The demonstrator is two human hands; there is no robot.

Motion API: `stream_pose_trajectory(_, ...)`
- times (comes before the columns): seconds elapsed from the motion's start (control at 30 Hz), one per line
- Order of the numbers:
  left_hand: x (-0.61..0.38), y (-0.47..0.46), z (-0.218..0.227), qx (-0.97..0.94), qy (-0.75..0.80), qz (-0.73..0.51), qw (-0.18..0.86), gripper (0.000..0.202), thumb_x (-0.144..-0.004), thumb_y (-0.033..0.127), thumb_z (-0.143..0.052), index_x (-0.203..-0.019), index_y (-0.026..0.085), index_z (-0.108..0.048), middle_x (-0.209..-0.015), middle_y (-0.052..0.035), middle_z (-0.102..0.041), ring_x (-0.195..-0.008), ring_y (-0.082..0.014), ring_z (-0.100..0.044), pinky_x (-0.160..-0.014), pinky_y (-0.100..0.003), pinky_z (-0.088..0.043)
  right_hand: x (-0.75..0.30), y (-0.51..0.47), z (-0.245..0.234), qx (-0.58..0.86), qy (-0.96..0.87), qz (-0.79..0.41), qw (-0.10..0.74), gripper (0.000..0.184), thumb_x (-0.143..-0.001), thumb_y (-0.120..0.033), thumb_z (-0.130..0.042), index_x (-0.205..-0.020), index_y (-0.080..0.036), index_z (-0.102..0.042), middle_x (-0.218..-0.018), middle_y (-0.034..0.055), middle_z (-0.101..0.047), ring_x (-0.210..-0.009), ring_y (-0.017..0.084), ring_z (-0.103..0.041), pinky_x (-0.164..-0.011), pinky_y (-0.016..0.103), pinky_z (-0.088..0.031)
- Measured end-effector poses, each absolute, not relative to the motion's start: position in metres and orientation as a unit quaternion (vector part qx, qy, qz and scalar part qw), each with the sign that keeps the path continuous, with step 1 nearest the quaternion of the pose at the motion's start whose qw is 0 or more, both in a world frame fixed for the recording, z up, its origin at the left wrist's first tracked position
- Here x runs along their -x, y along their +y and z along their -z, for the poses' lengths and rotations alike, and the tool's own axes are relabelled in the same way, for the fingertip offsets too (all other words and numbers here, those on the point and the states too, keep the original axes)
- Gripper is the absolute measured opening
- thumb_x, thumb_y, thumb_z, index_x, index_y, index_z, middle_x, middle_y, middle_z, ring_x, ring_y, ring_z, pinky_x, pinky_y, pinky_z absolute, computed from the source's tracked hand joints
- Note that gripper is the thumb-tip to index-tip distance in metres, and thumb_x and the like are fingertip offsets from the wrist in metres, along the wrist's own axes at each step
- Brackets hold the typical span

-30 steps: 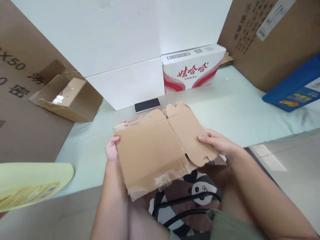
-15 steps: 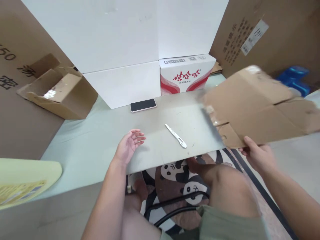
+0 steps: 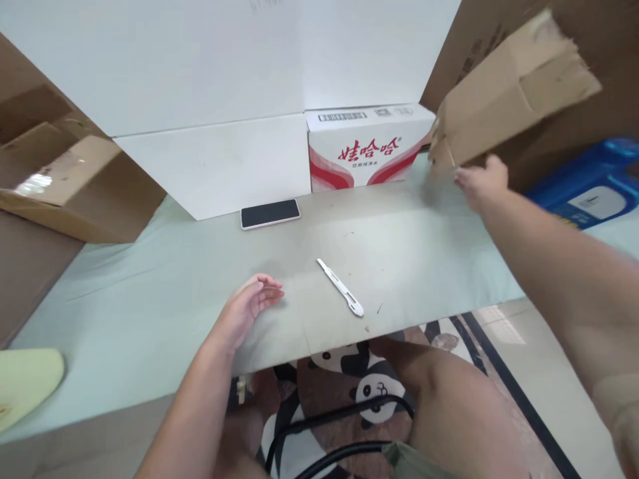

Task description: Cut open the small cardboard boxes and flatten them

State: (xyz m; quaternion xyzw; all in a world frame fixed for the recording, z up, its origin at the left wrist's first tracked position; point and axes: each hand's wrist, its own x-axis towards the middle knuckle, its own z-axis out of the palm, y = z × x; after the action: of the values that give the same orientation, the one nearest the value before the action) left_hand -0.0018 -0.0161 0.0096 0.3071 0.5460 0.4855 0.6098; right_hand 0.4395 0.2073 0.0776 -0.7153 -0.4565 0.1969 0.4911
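My right hand (image 3: 480,181) reaches far to the right, its fingers closed on the lower edge of a flattened brown cardboard piece (image 3: 509,100) that is raised and tilted at the upper right. My left hand (image 3: 249,305) rests open on the pale table sheet (image 3: 150,299), fingers loosely curled, holding nothing. A small white craft knife (image 3: 340,287) lies on the sheet between the hands, just right of my left hand.
A phone (image 3: 270,213) lies face down near a white box (image 3: 214,166). A white and red printed carton (image 3: 367,146) stands behind. An open brown box (image 3: 74,186) sits at left, a blue box (image 3: 589,186) at right, a yellow item (image 3: 24,382) at lower left.
The cardboard piece left my lap: my left hand let go and settled on the sheet, while my right hand swung the cardboard right and up. The knife came into view.
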Motion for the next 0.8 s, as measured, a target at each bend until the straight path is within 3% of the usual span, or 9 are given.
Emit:
stream_pose_trajectory(0.07,0.002,-0.015,-0.01,-0.314,0.554,-0.483,0.601,0.017,-0.068,0.032,-0.074,-0.074,0.018,-0.066,-0.09,-0.0086,-0.071,-0.084,-0.0248,-0.068,-0.079,-0.037,-0.053,-0.436,0.233,-0.079,0.738,-0.396,-0.213,0.504,0.069,-0.082,0.001,-0.053,-0.148,0.001,-0.031,-0.124,0.0291,-0.057,-0.084,0.014,-0.067,-0.068,0.033,-0.051)
stream_pose_trajectory(0.13,0.002,-0.014,-0.012,-0.323,0.562,-0.481,0.591,0.012,-0.066,0.026,-0.072,-0.072,0.018,-0.066,-0.089,-0.0077,-0.071,-0.085,-0.0244,-0.067,-0.078,-0.036,-0.052,-0.432,0.238,-0.073,0.749,-0.355,-0.235,0.508,0.065,-0.081,0.002,-0.056,-0.144,-0.003,-0.04,-0.125,0.0262,-0.056,-0.08,0.012,-0.065,-0.066,0.034,-0.049)
stream_pose_trajectory(0.27,0.001,-0.014,-0.019,-0.338,0.555,-0.482,0.588,0.012,-0.065,0.025,-0.068,-0.075,0.019,-0.068,-0.086,-0.007,-0.069,-0.087,-0.0253,-0.066,-0.077,-0.035,-0.049,-0.428,0.204,-0.049,0.749,-0.331,-0.279,0.502,0.038,-0.078,-0.002,-0.063,-0.115,-0.005,-0.059,-0.096,0.0148,-0.063,-0.067,0.012,-0.064,-0.066,0.037,-0.052)
stream_pose_trajectory(0.37,0.0,-0.018,-0.024,-0.342,0.541,-0.497,0.586,0.011,-0.062,0.023,-0.069,-0.071,0.02,-0.065,-0.086,-0.0056,-0.068,-0.085,-0.024,-0.065,-0.077,-0.035,-0.048,-0.43,0.174,-0.042,0.749,-0.327,-0.292,0.497,0.021,-0.074,-0.003,-0.064,-0.092,-0.014,-0.058,-0.079,0.0066,-0.06,-0.065,0.016,-0.064,-0.067,0.038,-0.054)
stream_pose_trajectory(0.47,0.0,-0.027,-0.029,-0.343,0.534,-0.518,0.574,0.012,-0.061,0.024,-0.071,-0.063,0.019,-0.06,-0.084,-0.0042,-0.067,-0.082,-0.0212,-0.064,-0.078,-0.035,-0.046,-0.429,0.155,-0.053,0.75,-0.337,-0.284,0.492,0.019,-0.071,-0.004,-0.065,-0.078,-0.018,-0.054,-0.074,0.0049,-0.057,-0.065,0.018,-0.065,-0.066,0.039,-0.055)
stream_pose_trajectory(0.8,0.028,-0.055,-0.044,-0.287,0.472,-0.629,0.547,0.008,-0.061,0.026,-0.066,-0.059,0.018,-0.064,-0.073,-0.0032,-0.064,-0.072,-0.0164,-0.061,-0.075,-0.032,-0.046,-0.304,0.127,-0.105,0.659,-0.534,-0.332,0.412,0.013,-0.075,-0.013,-0.068,-0.083,-0.02,-0.06,-0.09,0.0079,-0.064,-0.073,0.018,-0.067,-0.074,0.039,-0.058)
